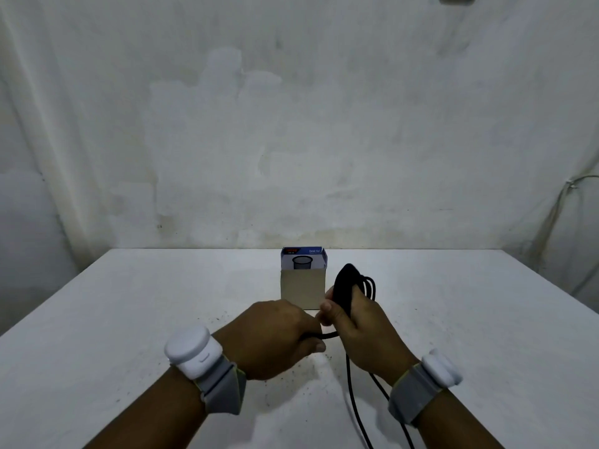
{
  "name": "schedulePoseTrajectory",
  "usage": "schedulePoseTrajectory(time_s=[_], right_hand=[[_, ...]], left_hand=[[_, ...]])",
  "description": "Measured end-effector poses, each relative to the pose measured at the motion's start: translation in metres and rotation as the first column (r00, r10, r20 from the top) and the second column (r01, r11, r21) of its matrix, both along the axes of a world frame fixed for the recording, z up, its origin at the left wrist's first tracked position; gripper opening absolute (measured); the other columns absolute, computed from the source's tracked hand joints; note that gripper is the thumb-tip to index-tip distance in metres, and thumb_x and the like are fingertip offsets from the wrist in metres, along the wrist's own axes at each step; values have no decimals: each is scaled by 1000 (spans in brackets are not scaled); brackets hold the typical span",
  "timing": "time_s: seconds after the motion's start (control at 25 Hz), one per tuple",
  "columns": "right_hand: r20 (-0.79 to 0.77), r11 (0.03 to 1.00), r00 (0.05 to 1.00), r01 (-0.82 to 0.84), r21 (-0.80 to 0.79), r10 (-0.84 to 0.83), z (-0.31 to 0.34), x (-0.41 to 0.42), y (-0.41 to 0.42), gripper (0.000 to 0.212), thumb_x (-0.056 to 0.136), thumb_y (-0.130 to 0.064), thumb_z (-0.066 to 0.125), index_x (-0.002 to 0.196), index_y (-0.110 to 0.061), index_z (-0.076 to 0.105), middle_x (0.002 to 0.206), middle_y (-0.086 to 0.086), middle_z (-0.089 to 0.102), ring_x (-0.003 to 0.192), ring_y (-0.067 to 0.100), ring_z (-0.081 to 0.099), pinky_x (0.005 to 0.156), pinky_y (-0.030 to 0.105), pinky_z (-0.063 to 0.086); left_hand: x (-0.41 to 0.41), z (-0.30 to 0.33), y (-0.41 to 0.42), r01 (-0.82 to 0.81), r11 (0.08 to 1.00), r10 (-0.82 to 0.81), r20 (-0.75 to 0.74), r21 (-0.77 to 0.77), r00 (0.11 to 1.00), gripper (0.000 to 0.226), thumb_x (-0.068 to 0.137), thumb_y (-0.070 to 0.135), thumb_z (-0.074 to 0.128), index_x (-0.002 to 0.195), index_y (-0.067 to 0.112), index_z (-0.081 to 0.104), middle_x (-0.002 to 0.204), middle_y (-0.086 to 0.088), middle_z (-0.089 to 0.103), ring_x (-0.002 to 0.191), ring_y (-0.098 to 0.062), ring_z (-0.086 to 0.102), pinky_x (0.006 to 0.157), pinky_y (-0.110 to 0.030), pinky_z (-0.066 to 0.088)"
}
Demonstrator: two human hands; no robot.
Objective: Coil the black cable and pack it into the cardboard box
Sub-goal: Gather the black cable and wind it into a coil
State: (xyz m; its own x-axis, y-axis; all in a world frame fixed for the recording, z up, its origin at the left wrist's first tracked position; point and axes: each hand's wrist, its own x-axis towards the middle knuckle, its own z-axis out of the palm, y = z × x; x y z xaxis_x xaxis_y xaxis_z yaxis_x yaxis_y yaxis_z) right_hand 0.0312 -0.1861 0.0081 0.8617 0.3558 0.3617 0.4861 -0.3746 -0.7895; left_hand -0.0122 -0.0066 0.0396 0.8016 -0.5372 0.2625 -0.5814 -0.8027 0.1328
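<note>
Here, my left hand (275, 338) is closed on a stretch of the black cable (351, 390) running right to my right hand (356, 322), whose fingers (327, 307) clamp its coiled loops upright, just before the open cardboard box (303, 286) on the white worktop (129, 303).

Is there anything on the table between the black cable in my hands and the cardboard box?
Nothing visible. The coiled black cable, held in the right hand and left hand, sits just in front of the open-topped brown cardboard box; its loose end trails off the white table.
</note>
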Motion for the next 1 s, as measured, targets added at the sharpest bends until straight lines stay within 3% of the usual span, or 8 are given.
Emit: schedulePoseTrajectory(time_s=[0.12, 0.36, 0.48, 0.64, 0.72, 0.88, 1.0], right_hand=[[-29, 992, 998, -53, -113, 50, 1, -5, 0, 43, 86, -61, 38, 96, -23, 56, 71, -10, 67, 70, 3, 66, 63, 14, 51], [-193, 970, 950, -240, 50, 245, 21, -11, 0, 55, 89, -64, 33, 74, -19, 62, 50, 2, 61, 48, 14, 59, 56, 20, 51], [-268, 946, 907, -312, 94, 326, 30, -17, -1, 58, 79, -74, 40, 75, -21, 63, 47, -3, 58, 43, 14, 57, 55, 27, 54], [-297, 890, 839, -428, 156, 456, 37, -21, -1, 42, 80, -66, 57, 70, -25, 62, 42, -6, 53, 38, 15, 51, 66, 49, 56], [-312, 829, 770, -493, 263, 556, 40, -22, 0, 37, 86, -52, 61, 67, -20, 59, 39, -8, 47, 35, 14, 47, 73, 54, 54], [-315, 679, 613, -554, 482, 724, 45, -22, 3, 42, 88, -46, 63, 63, -13, 55, 36, -9, 40, 31, 10, 43, 69, 35, 53], [-314, 606, 536, -548, 577, 783, 47, -20, 3, 43, 86, -46, 64, 68, -8, 55, 35, -9, 39, 31, 9, 43, 67, 32, 52]], left_hand=[[2, 20, 7, 42, 999, -41, 51, -5, 998, 21, 90, 46, 52, 98, 31, 66, 86, 9, 69, 67, -3, 47, 57, -13, 28], [6, 37, 19, 37, 996, -16, 226, -87, 974, 24, 88, 52, 48, 86, 30, 59, 76, 12, 61, 63, -5, 46, 56, -22, 41], [8, 37, 22, 28, 974, 27, 241, -224, 970, 33, 88, 55, 40, 86, 28, 58, 76, 11, 61, 65, -6, 50, 58, -26, 46], [10, 35, 24, 48, 897, 62, 231, -439, 971, 24, 86, 45, 57, 83, 22, 62, 73, 10, 61, 66, -7, 54, 59, -19, 45], [10, 33, 23, 63, 833, 49, 185, -550, 982, 19, 85, 36, 63, 81, 18, 63, 71, 11, 61, 66, -5, 55, 59, -11, 41], [6, 27, 15, 34, 599, -46, 8, -800, 999, 19, 89, 27, 59, 82, 11, 64, 72, 1, 64, 66, -9, 58, 64, -19, 47], [1, 23, 3, -57, 379, -124, -111, -923, 986, 26, 91, 31, 50, 82, 12, 65, 75, 6, 65, 72, -9, 60, 68, -20, 48]])
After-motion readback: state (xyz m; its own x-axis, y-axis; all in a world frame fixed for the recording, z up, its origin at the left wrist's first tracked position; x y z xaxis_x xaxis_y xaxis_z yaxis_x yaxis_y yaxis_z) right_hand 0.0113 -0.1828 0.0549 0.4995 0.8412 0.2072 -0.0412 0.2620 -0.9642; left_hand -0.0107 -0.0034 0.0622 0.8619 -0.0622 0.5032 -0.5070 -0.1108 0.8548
